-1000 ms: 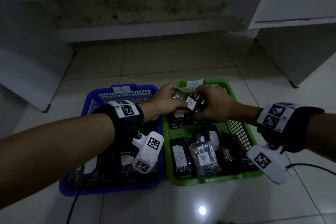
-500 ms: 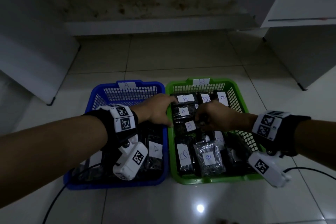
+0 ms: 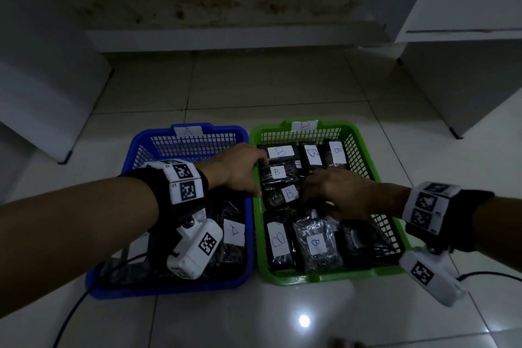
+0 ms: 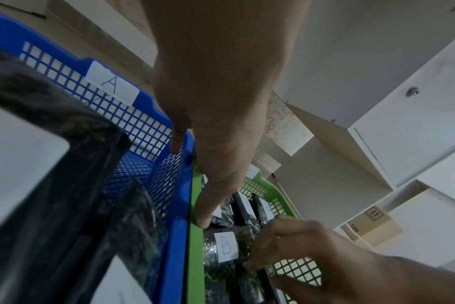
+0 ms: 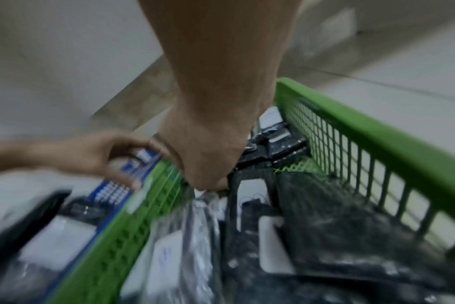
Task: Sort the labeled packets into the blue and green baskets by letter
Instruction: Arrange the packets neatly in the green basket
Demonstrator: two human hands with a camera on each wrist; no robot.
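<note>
Pale floor tiles [image 3: 226, 87] carry a blue basket [image 3: 248, 234] and green basket [image 3: 333, 277], rims touching. Head view: packets [image 3: 278, 172] fill the green one; the left hand [image 3: 240, 169] is spread over the shared edge. Left wrist view: its thumb [image 4: 208, 205] meets the green rim. Right wrist view: the right hand [image 5: 208, 164] is curled onto packets; a pinch cannot be told.

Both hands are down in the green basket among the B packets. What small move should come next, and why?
Probably lift both hands clear. The B packet between the left hand and right hand already lies in the green basket, whose tag reads B, among other B packets. Whether the right hand's fingers are pinching it is unclear; if so, let go first.
</note>
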